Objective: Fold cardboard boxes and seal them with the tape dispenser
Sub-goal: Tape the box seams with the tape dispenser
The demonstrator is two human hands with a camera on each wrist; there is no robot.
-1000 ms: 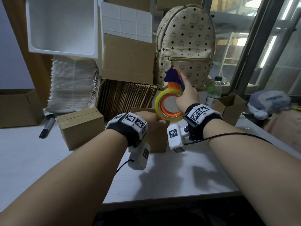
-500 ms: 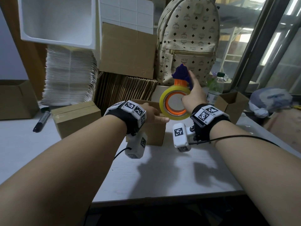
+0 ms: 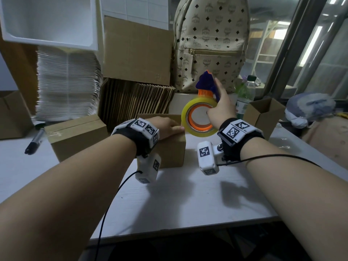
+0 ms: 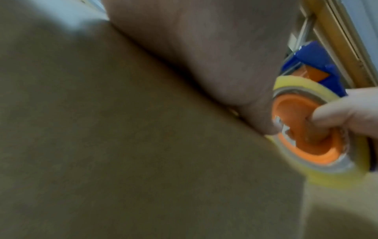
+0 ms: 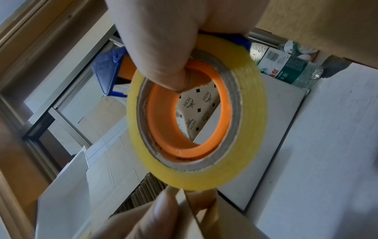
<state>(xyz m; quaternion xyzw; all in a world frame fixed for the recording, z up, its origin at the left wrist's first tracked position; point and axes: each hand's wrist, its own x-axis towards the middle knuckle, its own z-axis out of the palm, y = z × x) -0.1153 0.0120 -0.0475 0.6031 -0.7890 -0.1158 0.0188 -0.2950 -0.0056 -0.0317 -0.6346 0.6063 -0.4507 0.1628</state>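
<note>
A small brown cardboard box (image 3: 169, 153) stands mid-table. My left hand (image 3: 165, 126) lies flat on its top, the thumb stretched along the near top edge. The left wrist view shows that thumb (image 4: 204, 56) against the box (image 4: 122, 145). Just past the box's right end, my right hand (image 3: 221, 108) holds up the tape dispenser (image 3: 195, 129): a yellow roll on an orange core with a blue cutter. In the right wrist view, the thumb (image 5: 163, 48) hooks into the core of the dispenser (image 5: 245, 137), and the roll's lower rim is close to the left hand's fingertips (image 5: 161, 210).
A taped box (image 3: 75, 134) and a black marker (image 3: 34, 141) lie at the left of the white table (image 3: 188, 200). Behind are flat cardboard sheets (image 3: 135, 98), a patterned backpack (image 3: 211, 44) and a water bottle (image 3: 244, 98). An open small box (image 3: 263, 113) stands at the right.
The right hand has carried the dispenser slightly right, off the box's right end. The left hand stays on the box top, and its thumb now shows along the edge.
</note>
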